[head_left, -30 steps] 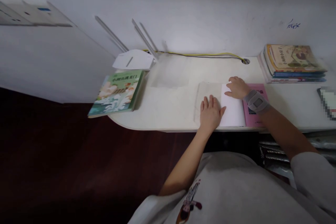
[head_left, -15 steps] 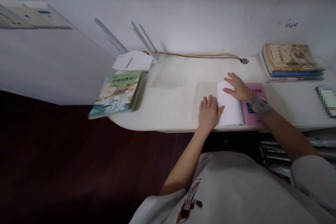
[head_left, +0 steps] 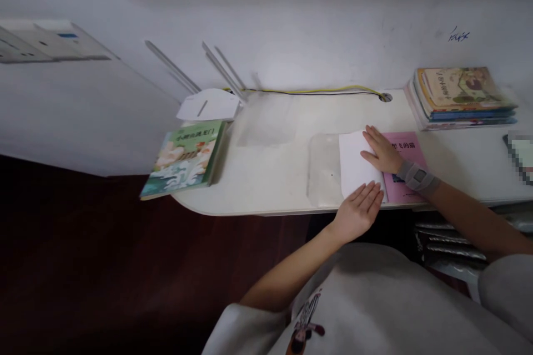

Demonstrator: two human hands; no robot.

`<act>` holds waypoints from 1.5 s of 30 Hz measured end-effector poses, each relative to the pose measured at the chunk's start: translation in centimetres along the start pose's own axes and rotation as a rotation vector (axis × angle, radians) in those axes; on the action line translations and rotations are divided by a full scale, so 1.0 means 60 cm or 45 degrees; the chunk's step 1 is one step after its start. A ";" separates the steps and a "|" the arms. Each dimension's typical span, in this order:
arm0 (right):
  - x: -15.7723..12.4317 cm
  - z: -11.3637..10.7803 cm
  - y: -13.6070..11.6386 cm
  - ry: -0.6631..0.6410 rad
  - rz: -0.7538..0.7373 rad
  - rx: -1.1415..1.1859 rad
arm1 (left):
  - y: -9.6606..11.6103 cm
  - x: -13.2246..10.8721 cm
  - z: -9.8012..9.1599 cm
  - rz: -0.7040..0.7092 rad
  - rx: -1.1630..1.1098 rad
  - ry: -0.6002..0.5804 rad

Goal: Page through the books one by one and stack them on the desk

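Observation:
A pink book (head_left: 410,163) lies near the front edge of the desk, with a white flap or page (head_left: 353,161) spread over its left side. Left of the white sheet, a clear plastic cover (head_left: 323,169) lies flat on the desk. My left hand (head_left: 358,212) rests with straight fingers on the lower part of the white sheet. My right hand (head_left: 382,151) lies flat across the sheet's right side and the pink cover, fingers stretched out. Neither hand grips anything. A wristband (head_left: 416,176) is on my right wrist.
A green picture book (head_left: 187,158) overhangs the desk's left end, in front of a white router (head_left: 208,104) with antennas. Several stacked books (head_left: 462,94) stand at the back right. A phone-like device (head_left: 520,155), blurred out, lies at the far right. Cables run to a hole (head_left: 386,97).
My left hand has moved right, from the clear plastic cover onto the lower white sheet. My right hand has flattened and shifted slightly down. The view has shifted slightly.

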State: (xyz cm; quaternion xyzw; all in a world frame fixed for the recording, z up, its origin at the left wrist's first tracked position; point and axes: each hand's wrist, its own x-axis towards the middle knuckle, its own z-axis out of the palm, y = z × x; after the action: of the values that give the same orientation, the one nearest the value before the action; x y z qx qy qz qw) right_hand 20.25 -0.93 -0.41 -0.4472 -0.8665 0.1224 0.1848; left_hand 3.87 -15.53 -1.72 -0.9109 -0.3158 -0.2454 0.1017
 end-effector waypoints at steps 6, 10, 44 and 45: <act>-0.002 0.007 0.006 0.046 0.063 -0.013 | 0.002 -0.006 0.007 -0.086 -0.048 0.010; -0.002 0.009 0.009 0.064 0.045 0.004 | 0.009 -0.007 0.012 -0.144 -0.036 0.016; -0.004 0.005 0.004 -0.027 0.018 -0.023 | 0.009 -0.010 0.019 -0.250 0.124 0.040; -0.005 0.004 0.003 -0.043 -0.002 -0.041 | 0.008 -0.014 0.018 -0.268 0.116 0.041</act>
State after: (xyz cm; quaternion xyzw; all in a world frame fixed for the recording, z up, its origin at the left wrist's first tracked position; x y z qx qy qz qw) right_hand 20.45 -1.10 -0.74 -0.4471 -0.8718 0.1158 0.1631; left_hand 4.02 -15.96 -3.08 -0.8631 -0.4189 -0.2546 0.1215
